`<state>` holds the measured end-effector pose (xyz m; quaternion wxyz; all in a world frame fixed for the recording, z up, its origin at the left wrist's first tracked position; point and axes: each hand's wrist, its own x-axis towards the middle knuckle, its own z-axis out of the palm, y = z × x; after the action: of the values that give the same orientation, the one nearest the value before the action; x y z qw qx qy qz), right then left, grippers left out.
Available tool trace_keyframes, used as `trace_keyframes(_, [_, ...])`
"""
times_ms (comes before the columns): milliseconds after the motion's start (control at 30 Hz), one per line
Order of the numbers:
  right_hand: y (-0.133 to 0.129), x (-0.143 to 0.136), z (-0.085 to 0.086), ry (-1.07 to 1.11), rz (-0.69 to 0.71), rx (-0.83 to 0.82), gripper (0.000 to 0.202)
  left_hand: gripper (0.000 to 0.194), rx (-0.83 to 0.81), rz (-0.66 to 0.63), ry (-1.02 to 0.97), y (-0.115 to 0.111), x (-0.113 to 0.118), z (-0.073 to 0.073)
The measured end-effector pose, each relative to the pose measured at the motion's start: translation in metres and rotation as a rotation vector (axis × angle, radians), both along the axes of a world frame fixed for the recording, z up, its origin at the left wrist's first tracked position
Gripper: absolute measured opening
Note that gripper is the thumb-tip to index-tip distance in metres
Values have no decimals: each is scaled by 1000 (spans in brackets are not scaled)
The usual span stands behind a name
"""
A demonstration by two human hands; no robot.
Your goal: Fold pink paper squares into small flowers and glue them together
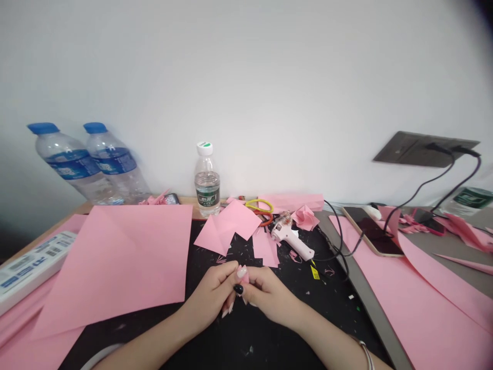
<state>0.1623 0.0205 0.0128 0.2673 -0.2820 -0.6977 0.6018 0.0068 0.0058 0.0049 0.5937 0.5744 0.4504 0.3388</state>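
- Left hand (217,285): fingers curled in and closed, the thumb and index finger pinching a small folded pink paper (245,277); the other fingertips tuck below it.
- Right hand (271,295): likewise closed, its thumb — black-nailed — pressed close to the left thumb, gripping the same paper from the other side. How the hidden fingers meet it, I cannot tell.
- The folded paper sits between both hands, nearer the wearer than the hot glue gun (295,241) and to its left. Most of it is covered by the fingers.
- Under the gun lies a black work mat (265,339), sprinkled with fine paper clippings.
- Just left of the gun: pink paper squares (239,220), overlapping; behind them, a yellow loop handle (259,206).
- Just behind the gun, to its right: a crumpled pink paper form (305,218).
- Well left of the gun: a large pink sheet (131,257), then a white printed box (33,272) on more pink paper.
- Behind and left of the gun: a white-capped water bottle (207,192), upright, and farther off two blue-capped water bottles (73,164) by the wall (246,92).
- Right of the gun: a smartphone (372,231) on pink paper — above it, a wall socket (412,149) with two black cables plugged in.
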Motion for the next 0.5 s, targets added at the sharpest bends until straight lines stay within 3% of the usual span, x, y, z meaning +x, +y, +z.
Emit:
trace_keyframes(200, [4,1,-3,36,-41,-153,41,45,-24,7,4,2,0,-1])
trace_keyframes(333, [5,3,-5,7,18,-197,44,45,-25,-7,16,2,0,-2])
trace_keyframes(500, [5,3,-10,124,0,-240,43,45,1,22,53,2,-1,1])
